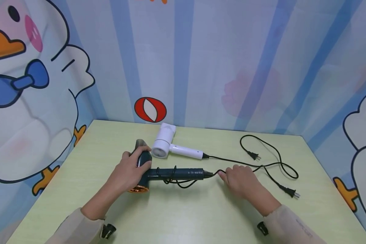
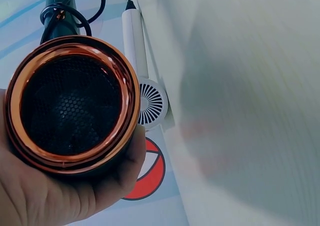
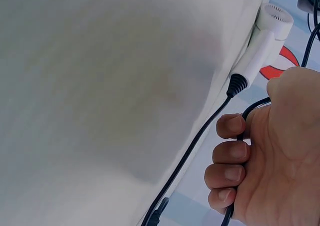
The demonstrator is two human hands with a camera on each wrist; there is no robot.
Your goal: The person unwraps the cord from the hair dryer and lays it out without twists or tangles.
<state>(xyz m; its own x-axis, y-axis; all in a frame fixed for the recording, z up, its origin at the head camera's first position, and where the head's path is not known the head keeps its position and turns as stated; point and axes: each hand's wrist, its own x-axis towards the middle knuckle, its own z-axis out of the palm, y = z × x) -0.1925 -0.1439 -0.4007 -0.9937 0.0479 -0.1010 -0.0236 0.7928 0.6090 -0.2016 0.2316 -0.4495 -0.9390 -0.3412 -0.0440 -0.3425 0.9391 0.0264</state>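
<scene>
My left hand [image 1: 130, 170] grips the head of a dark teal hair dryer [image 1: 180, 174], whose copper-rimmed end faces toward me. In the left wrist view the fingers wrap around below the copper ring [image 2: 131, 103]. Loops of black cord hang round the dryer's handle. My right hand [image 1: 241, 179] curls around that dryer's cord [image 3: 256, 104] just past the handle's end, the cord running through the palm. Behind the dark dryer, a white hair dryer [image 1: 186, 151] lies on the table, its handle pointing right.
The white dryer's black cord [image 1: 228, 160] crosses the table to the right, looping near the back. Two plugs lie there: one plug [image 1: 255, 156] farther back, another plug [image 1: 289, 191] nearer. A printed curtain [image 1: 201, 67] stands behind the pale table [image 1: 201, 217].
</scene>
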